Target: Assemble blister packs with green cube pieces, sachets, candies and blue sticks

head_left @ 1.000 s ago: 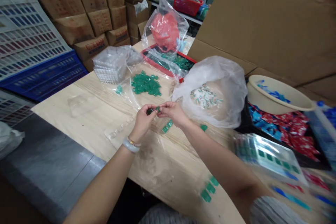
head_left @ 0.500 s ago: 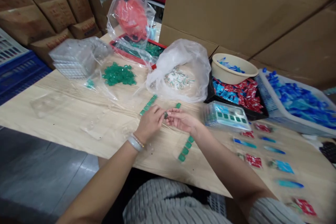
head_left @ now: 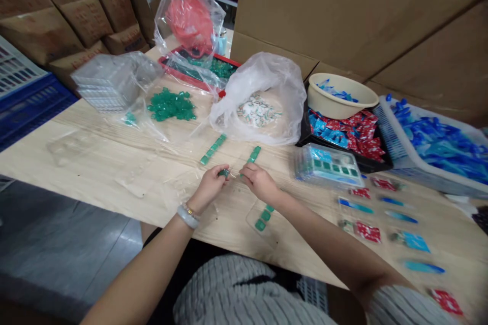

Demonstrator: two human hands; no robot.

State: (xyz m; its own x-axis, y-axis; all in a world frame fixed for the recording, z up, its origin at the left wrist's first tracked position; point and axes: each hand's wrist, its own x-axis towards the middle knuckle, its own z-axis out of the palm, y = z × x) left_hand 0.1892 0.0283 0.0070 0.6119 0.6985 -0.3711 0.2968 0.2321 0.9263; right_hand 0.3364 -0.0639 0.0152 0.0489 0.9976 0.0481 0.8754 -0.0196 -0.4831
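On the pale wooden table (head_left: 102,177), ahead of my left grip (head_left: 211,183), a heap of green squares (head_left: 171,105) lies between stacked clear plastic boxes (head_left: 107,86) on the left and a cloudy white plastic bag (head_left: 282,73) on the right. Behind it is a red plastic tray (head_left: 188,79). Farther right, a round cream plastic bowl (head_left: 331,104) sits over a black plastic tray (head_left: 375,166).

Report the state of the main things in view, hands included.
left hand: holding green pieces, count unclear
right hand: at the near end of a green row
green heap: loose
white bag: open, small pieces showing
cream basin: upright, holding blue pieces
white basket: piled with blue pieces
packed cases: stacked
clear boxes: stacked
red tray: partly behind a clear bag
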